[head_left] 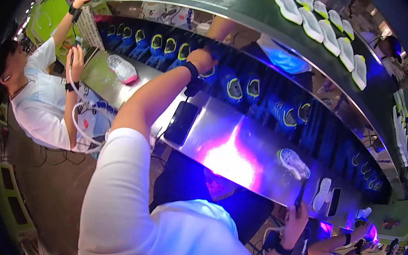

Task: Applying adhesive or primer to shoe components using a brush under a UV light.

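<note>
My left hand point(201, 62) reaches across the metal bench to the far row of blue shoes point(234, 88) with yellow-green collars. Its fingers are curled round the dark blue upper of one shoe, partly hidden there. Near the bench's front edge, on the right, my right hand point(294, 224) is closed round a slim dark-handled brush point(300, 193) pointing away from me. The brush tip is at the near end of a white and grey patterned shoe sole point(294, 163) lying on the bench; I cannot tell whether they touch.
A dark phone point(181, 122) lies on the bench below my left forearm. Another sole point(322, 193) and phone point(334, 202) lie at right. A pink-tipped sole point(121, 69) is at left. A shelf point(252, 20) overhead holds white soles. Co-workers point(46, 99) work on both sides.
</note>
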`<state>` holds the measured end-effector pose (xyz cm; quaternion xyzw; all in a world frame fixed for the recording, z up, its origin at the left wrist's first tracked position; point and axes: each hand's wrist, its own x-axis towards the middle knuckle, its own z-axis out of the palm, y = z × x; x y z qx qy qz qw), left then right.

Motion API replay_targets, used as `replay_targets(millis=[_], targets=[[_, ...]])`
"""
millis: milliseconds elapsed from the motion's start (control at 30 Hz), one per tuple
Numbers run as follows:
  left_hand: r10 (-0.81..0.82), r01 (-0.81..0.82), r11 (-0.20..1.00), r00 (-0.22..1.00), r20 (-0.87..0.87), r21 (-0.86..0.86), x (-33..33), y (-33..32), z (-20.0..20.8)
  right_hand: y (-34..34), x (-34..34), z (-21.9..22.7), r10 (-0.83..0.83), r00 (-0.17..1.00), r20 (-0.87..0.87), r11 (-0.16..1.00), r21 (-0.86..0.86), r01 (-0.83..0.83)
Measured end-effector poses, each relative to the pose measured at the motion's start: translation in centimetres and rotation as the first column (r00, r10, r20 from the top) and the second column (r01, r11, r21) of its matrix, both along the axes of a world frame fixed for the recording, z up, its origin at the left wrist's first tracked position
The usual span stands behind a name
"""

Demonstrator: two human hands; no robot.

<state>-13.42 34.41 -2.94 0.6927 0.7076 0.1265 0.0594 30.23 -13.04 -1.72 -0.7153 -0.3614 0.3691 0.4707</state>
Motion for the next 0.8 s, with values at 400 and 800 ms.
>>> replay_targets(millis=[400, 800], targets=[[-0.153, 0.190, 0.942, 0.977, -0.151, 0.275, 1.1, 2.1, -1.7, 1.6, -0.5, -1.2, -0.042, 0.997, 0.058, 0.994, -0.096, 0.047], [-0.456, 0.447, 0.875, 0.890, 0.012, 0.185, 9.0, -6.4, -3.5, 6.0, -1.8, -2.0, 0.057, 0.997, 0.052, 0.995, 0.080, -0.061]])
